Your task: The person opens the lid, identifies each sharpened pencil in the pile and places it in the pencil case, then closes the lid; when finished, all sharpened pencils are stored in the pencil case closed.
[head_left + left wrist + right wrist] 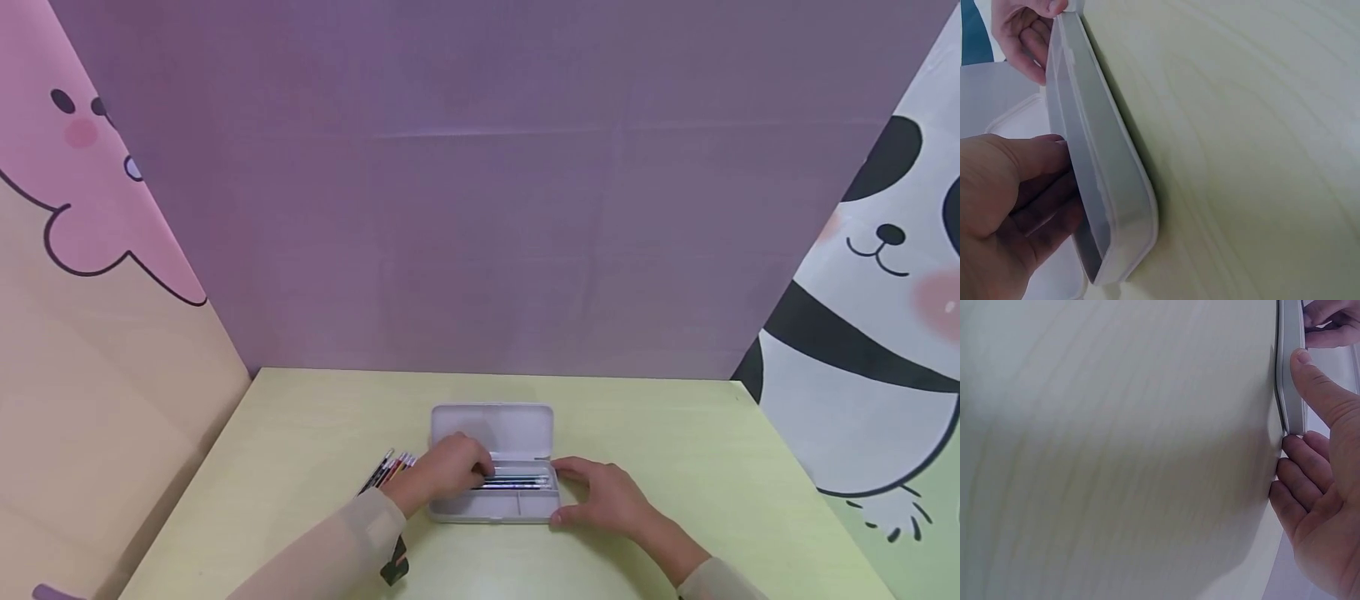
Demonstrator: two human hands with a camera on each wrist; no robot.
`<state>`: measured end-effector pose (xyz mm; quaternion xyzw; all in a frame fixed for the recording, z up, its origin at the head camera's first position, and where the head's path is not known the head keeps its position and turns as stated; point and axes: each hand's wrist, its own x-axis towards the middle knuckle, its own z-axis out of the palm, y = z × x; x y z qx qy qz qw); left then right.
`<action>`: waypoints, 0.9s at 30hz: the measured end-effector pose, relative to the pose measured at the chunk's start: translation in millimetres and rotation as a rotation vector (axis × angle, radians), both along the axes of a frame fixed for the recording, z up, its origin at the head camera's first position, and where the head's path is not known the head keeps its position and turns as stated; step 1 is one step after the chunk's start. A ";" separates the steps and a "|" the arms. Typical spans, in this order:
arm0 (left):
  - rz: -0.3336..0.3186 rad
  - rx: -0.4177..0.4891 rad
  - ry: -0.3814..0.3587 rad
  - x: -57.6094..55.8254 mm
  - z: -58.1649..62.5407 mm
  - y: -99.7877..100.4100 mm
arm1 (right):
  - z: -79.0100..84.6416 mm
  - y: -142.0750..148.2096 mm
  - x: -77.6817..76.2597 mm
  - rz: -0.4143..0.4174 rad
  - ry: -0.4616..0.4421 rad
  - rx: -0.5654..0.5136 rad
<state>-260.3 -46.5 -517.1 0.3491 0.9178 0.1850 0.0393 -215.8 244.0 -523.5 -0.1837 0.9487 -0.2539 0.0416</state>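
Note:
A white pencil case [495,506] lies on the table with its lid [495,427] raised at the back. Several dark pencils [517,482] rest lengthwise in its rear compartment; the front part is split by a small divider. My left hand [448,468] reaches over the case's left side, fingers bent down inside, at the left ends of those pencils. I cannot tell whether its fingers grip any of them. With thumb at the front corner and fingers at the rear side, my right hand [603,496] holds the case's right end.
More pencils [386,468] in several colours lie left of the case, partly under the left forearm. A dark object [395,562] shows below that sleeve. The pale table [637,417] meets a purple backdrop [480,250], with cartoon-printed panels on both sides.

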 end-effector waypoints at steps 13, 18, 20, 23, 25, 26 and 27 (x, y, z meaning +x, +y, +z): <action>0.097 0.282 -0.221 4.5 12.6 -33.8 | -3.0 0.8 -0.7 -0.014 0.004 0.000; 0.187 0.395 -0.263 5.5 28.4 -77.9 | -1.7 -1.7 0.7 -0.035 -0.005 0.001; 0.226 0.417 -0.277 5.9 29.4 -98.3 | -1.6 -2.2 1.1 -0.041 -0.007 0.004; 0.263 0.439 -0.330 7.6 26.8 -128.2 | -0.6 -2.1 1.5 -0.043 -0.004 0.009; 0.261 0.441 -0.369 9.0 21.9 -146.3 | -0.3 -2.0 1.3 -0.044 -0.004 0.008; 0.253 0.443 -0.392 10.1 19.0 -154.6 | -0.3 -2.0 1.3 -0.046 -0.006 0.008; 0.245 0.442 -0.412 11.3 15.7 -162.2 | -0.8 -2.0 1.1 -0.049 -0.008 0.012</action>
